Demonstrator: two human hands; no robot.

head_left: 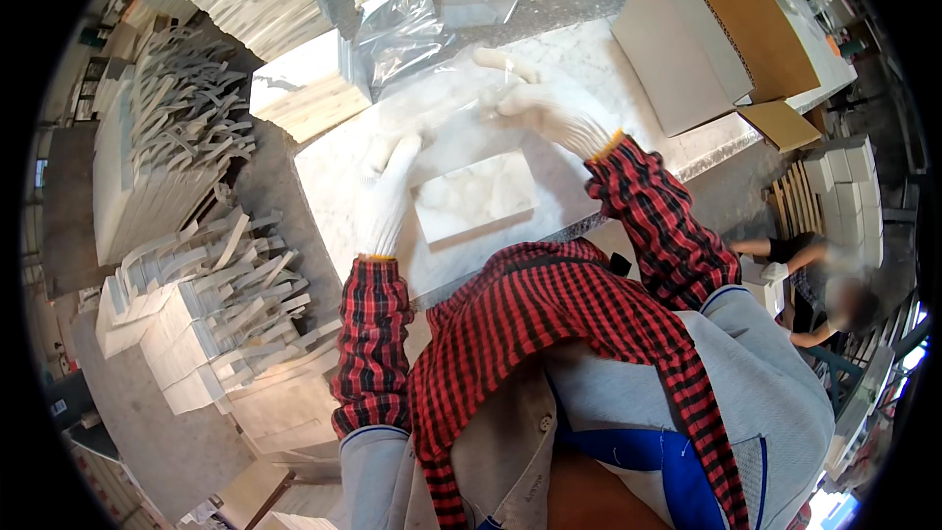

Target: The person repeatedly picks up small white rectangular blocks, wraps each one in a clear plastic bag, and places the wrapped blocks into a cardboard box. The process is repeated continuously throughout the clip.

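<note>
We could hardly trace the clear plastic bag [461, 113]; our white-gloved right hand [549, 108] pinched its edge, our gloved left hand [388, 198] lay open-fingered alongside. The square white marble tile [476, 196] sat partly under it on the marble worktop [638, 88]. An open brown cardboard box [726, 34] stood at the far right edge.

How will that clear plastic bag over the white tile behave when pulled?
The clear plastic bag looks thin and wrinkled, so probably floppy and light. Its glossy film may slip in the gloved right hand. The square white tile beneath looks rigid and likely heavier, possibly chip-prone.
</note>
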